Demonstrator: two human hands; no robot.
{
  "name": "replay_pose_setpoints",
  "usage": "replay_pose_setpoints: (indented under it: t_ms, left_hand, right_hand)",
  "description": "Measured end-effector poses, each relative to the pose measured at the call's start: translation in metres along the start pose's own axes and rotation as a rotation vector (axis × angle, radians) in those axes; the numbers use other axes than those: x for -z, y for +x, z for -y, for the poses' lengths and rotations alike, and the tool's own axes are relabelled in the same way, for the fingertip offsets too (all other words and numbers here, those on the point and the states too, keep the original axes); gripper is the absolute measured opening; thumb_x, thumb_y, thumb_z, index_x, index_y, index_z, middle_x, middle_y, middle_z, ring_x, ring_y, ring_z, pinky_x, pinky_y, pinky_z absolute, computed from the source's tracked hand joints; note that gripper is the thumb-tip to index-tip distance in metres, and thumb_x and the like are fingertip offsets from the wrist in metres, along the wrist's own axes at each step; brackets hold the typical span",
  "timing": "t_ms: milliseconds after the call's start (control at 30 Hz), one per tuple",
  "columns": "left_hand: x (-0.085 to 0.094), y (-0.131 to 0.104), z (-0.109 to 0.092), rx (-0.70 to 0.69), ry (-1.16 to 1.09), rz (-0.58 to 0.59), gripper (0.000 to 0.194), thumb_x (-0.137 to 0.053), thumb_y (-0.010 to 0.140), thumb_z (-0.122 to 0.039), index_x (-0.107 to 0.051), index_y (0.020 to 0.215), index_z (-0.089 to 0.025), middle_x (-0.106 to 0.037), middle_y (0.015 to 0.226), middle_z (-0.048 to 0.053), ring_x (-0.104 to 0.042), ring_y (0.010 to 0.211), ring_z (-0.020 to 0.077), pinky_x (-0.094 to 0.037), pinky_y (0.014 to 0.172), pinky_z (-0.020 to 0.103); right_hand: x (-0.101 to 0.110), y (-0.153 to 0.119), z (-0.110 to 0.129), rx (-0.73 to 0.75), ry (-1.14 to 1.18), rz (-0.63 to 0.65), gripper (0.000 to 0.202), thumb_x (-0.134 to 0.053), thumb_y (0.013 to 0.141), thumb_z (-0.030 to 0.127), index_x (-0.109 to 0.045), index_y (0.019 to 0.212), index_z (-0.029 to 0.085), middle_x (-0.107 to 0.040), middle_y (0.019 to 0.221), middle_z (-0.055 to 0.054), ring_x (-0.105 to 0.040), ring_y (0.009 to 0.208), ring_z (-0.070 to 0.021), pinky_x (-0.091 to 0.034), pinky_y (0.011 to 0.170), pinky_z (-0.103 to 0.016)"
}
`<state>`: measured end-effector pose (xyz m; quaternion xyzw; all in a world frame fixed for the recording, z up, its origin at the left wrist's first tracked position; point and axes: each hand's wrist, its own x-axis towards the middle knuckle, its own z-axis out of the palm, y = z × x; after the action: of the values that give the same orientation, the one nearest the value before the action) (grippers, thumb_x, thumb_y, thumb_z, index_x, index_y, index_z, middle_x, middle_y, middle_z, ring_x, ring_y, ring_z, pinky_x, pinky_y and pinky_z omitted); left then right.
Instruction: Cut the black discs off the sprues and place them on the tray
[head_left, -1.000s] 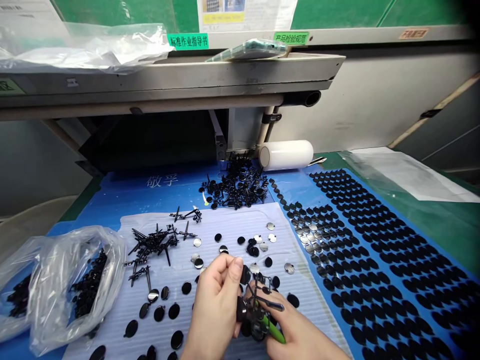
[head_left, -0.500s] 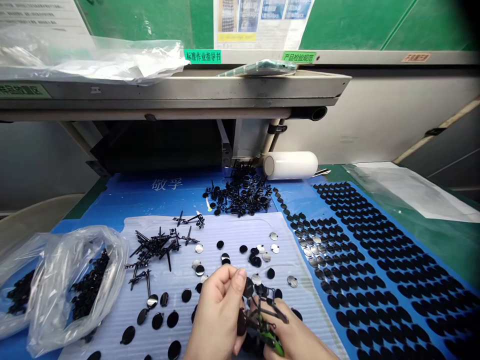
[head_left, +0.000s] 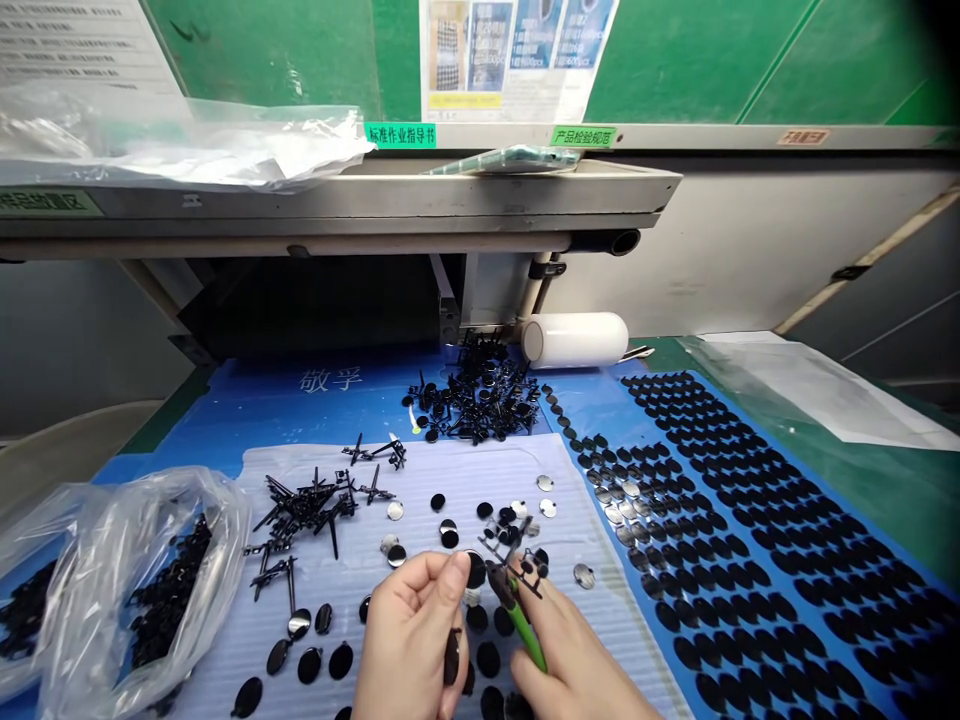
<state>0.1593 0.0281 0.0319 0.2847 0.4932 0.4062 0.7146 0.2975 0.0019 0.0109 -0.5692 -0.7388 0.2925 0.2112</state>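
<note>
Cutters with slim green handles (head_left: pixel 531 640) are clasped in the right hand (head_left: pixel 577 655) at the lower centre of the frame, fingers wrapped around the grip; whether the blades are apart or together cannot be determined. The left hand (head_left: pixel 409 640), just beside, pinches a round, glossy black disc (head_left: pixel 476 568) between thumb and finger near the blades. A thin, black, branching plastic frame (head_left: pixel 531 572) sits at the right fingers; its attachment to the disc is unclear. Work appears well advanced but incomplete. Apparently done: rows of flat, black, round discs (head_left: pixel 709 690) are laid out at the right of the frame, and black plastic stems (head_left: pixel 307 500), seemingly stripped, lie heaped left of centre. Apparently left: loose, glossy, round discs (head_left: pixel 340 661) lie scattered and unaligned on the white ribbed sheet (head_left: pixel 296 458), and a dense heap of black branching parts (head_left: pixel 484 395), some seemingly bearing discs, occupies the centre.
</note>
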Motion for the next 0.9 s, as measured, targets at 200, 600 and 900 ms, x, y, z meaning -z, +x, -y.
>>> replay_pose_setpoints:
  t_ms: [200, 600, 900]
  left_hand:
    - [0.006, 0.003, 0.005, 0.028, -0.049, 0.04, 0.034, -0.051, 0.075, -0.042, -0.042, 0.053, -0.017, -0.033, 0.023, -0.01, -0.017, 0.017, -0.0008, -0.003, 0.027, 0.016]
    - [0.006, 0.003, 0.003, 0.182, -0.297, 0.148, 0.042, -0.052, 0.076, -0.037, -0.035, 0.043, -0.018, -0.025, 0.023, -0.011, -0.011, 0.018, -0.0008, -0.005, 0.023, 0.014]
    - [0.006, 0.002, 0.0, 0.221, -0.311, 0.144, 0.044, -0.057, 0.071, -0.041, -0.034, 0.042, -0.018, -0.024, 0.022, -0.011, -0.011, 0.019, -0.0017, -0.005, 0.024, 0.013]
  right_hand:
    - [0.0, -0.001, -0.003, 0.018, 0.022, 0.039, 0.063, -0.037, 0.059, 0.007, -0.033, 0.121, 0.019, -0.047, 0.114, -0.008, -0.042, 0.107, -0.0243, -0.034, 0.091, -0.035]
    - [-0.01, -0.001, -0.01, -0.017, 0.016, 0.016, 0.054, -0.038, 0.059, 0.006, -0.038, 0.112, 0.012, -0.043, 0.112, -0.012, -0.038, 0.108, -0.0268, -0.03, 0.094, -0.041]
    - [-0.007, 0.003, -0.006, 0.052, -0.024, 0.029, 0.052, -0.037, 0.057, 0.003, -0.036, 0.106, 0.018, -0.044, 0.103, -0.007, -0.042, 0.099, -0.0221, -0.034, 0.089, -0.035]
